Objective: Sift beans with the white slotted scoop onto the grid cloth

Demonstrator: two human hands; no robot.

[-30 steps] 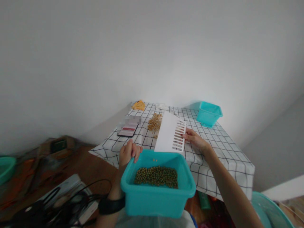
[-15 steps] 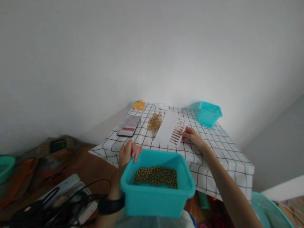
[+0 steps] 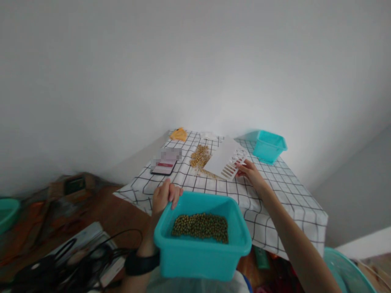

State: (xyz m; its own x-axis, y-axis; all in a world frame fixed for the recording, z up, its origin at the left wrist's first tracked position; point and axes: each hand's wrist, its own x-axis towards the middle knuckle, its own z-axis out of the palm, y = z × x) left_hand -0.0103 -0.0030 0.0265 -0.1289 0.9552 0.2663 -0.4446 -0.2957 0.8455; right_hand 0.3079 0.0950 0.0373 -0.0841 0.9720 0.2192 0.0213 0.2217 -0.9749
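Plain white wall (image 3: 195, 65) at back, dim room, clutter and cables (image 3: 85, 260) on the floor to the left. Checked cloth covers the tabletop (image 3: 287, 179).

Right hand (image 3: 249, 171) grasps a white slotted board (image 3: 221, 158) by its slotted edge, fingers pinching near the middle of that side; thumb placement too small to read. Board is above or on the cloth, contact unclear. Slotted edge slants from near left to far right, and the long axis seems to follow it.

Pale bean pile (image 3: 199, 156) sits on the cloth at the board's left, opposite side from the fingers. So order left to right: pile, board, right hand. Plain edge faces the pile, just beside it; touching or not, can't tell. A few scattered bits lie by the near corner.

Left hand (image 3: 165, 197) has fingers bent over the rim of a teal tub (image 3: 203, 258), at its far left corner, clamped on it. Tub is upright, in front of the tabletop at the person's lap, with dark olive beans (image 3: 200, 226) inside. Pile lies beyond the tub.

Around: phone (image 3: 165, 165) left of the pile, yellow cloth (image 3: 179, 134) far left, teal basket (image 3: 269, 146) far right.
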